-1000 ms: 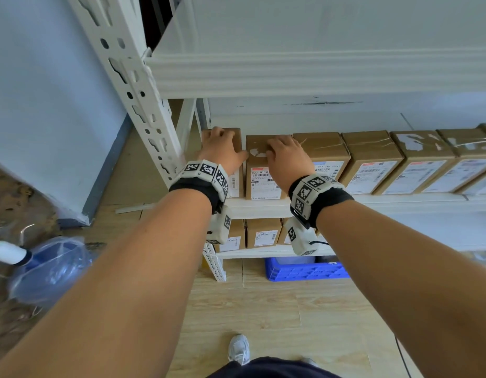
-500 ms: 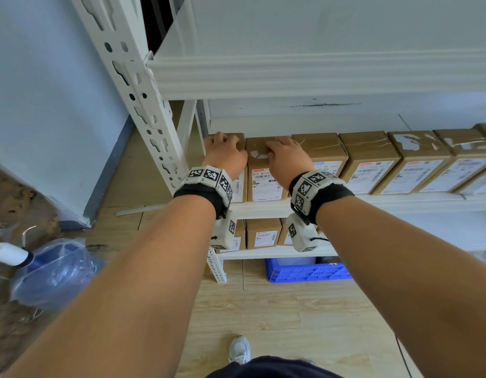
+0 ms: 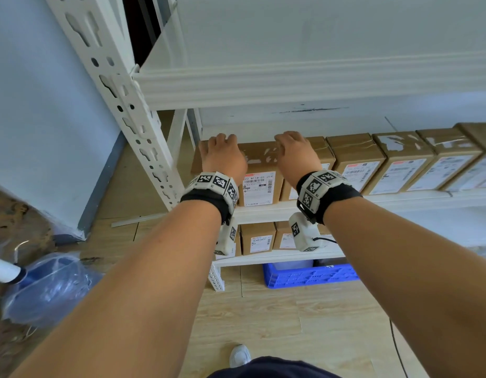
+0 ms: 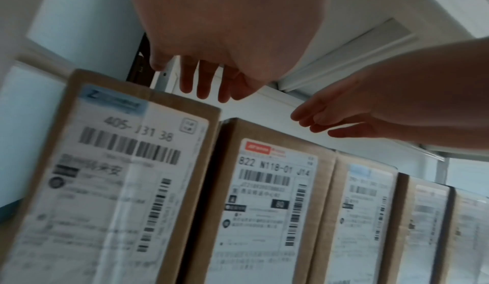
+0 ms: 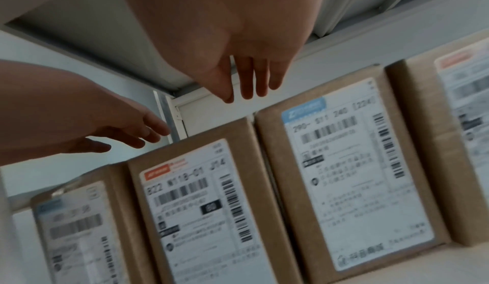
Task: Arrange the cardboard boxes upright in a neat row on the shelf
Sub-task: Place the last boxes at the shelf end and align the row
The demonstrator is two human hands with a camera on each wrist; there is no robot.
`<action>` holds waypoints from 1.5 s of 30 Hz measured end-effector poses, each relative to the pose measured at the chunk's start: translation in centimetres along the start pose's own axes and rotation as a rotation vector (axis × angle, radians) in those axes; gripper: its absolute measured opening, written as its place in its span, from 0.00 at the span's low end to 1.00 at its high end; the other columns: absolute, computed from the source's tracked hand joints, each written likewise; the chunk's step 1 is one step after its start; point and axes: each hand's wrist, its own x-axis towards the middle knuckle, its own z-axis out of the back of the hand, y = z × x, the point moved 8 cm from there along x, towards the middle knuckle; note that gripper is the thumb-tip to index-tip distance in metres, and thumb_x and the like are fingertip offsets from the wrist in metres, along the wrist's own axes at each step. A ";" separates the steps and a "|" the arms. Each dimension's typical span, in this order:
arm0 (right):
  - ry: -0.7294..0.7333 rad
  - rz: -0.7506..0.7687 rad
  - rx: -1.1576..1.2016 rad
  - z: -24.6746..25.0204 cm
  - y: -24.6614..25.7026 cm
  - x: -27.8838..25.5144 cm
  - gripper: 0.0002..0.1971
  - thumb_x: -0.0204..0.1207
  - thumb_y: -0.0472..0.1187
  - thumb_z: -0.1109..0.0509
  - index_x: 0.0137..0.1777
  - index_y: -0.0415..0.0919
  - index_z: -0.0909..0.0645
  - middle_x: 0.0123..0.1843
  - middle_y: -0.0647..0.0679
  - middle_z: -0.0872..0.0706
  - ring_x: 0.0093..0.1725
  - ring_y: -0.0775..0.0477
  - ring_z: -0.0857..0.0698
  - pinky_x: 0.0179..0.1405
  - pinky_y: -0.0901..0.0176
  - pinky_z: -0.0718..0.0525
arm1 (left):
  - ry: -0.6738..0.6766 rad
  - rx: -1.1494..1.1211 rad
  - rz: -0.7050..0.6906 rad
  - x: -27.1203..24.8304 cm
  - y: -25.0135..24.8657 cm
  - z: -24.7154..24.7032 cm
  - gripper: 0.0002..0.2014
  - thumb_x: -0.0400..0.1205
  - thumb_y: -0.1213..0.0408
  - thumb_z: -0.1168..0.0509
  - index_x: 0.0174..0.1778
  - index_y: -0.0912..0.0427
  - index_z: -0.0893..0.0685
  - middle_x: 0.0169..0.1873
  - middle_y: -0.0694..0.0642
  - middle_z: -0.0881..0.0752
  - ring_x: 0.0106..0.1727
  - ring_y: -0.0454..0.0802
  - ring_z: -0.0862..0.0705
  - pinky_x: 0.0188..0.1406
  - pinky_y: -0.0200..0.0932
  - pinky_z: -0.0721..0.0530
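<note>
Several brown cardboard boxes with white shipping labels stand upright side by side on the white middle shelf. My left hand hovers over the leftmost box, fingers loosely straight, holding nothing. The second box, labelled B22 N118-01 J14, shows uncovered between my hands. My right hand is above the third box, fingers straight and empty. Whether the fingertips touch the box tops is unclear. More boxes continue to the right.
The upper shelf hangs low over the boxes. A perforated white upright stands left of the row. Below are a lower shelf with smaller boxes and a blue crate on the wooden floor. A blue plastic bag lies at the left.
Both hands lay close together on the tops of the first two boxes. They have spread apart, the right hand shifting right over the third box, leaving the second box top uncovered.
</note>
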 end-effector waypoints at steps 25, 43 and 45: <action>0.103 0.112 -0.026 3.0 -3.8 -1.1 0.25 0.80 0.44 0.40 0.78 0.46 0.33 0.80 0.45 0.33 0.80 0.42 0.37 0.79 0.46 0.35 | -0.072 0.009 0.317 -2.0 -2.4 -0.5 0.24 0.86 0.59 0.49 0.78 0.61 0.35 0.81 0.60 0.36 0.84 0.60 0.43 0.79 0.72 0.47; 0.230 0.142 -0.001 -1.9 0.1 -0.3 0.24 0.71 0.37 0.35 0.69 0.48 0.25 0.70 0.49 0.25 0.70 0.43 0.25 0.71 0.47 0.24 | -0.067 -0.124 0.316 -2.0 3.3 -1.5 0.18 0.86 0.61 0.47 0.71 0.54 0.24 0.74 0.60 0.29 0.70 0.64 0.29 0.65 0.57 0.26; 0.227 0.139 -0.004 -1.9 0.2 -0.4 0.24 0.71 0.37 0.35 0.69 0.47 0.25 0.70 0.49 0.25 0.70 0.43 0.26 0.73 0.47 0.27 | -0.053 -0.097 0.320 -1.7 3.2 -1.4 0.18 0.84 0.64 0.46 0.70 0.55 0.23 0.73 0.62 0.28 0.71 0.66 0.30 0.70 0.60 0.29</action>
